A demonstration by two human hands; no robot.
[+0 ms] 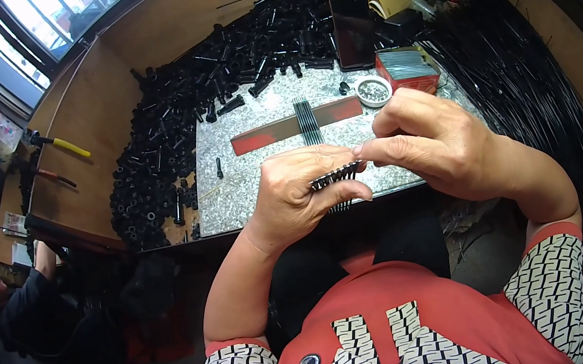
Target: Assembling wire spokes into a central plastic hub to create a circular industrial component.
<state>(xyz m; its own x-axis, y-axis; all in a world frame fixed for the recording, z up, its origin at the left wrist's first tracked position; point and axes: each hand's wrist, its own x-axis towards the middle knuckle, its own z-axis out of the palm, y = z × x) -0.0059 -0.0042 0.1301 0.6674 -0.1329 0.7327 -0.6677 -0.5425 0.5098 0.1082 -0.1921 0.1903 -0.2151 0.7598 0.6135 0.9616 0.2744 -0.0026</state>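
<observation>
My left hand (pixel 279 193) is closed round a row of thin dark rods (pixel 335 175), lined up side by side with their ends toward me. At the right end of that row, the thumb and forefinger of my right hand (pixel 440 140) are pinched together; anything between them is too small to make out. Beyond my hands, a flat red and brown bar (pixel 260 138) lies on the speckled stone slab (pixel 221 202). Several thin rods (pixel 307 118) rest across the bar. A small round white dish (pixel 373 91) with tiny pieces in it stands by the bar's right end.
Loose black tubular parts (pixel 232 67) heap along the back and left. A dark phone (pixel 353 31) stands upright beside a red box (pixel 408 68). Long thin black rods (pixel 519 56) fill the right side. Yellow-handled pliers (pixel 71 147) hang at the left; another person (pixel 26 291) sits beyond.
</observation>
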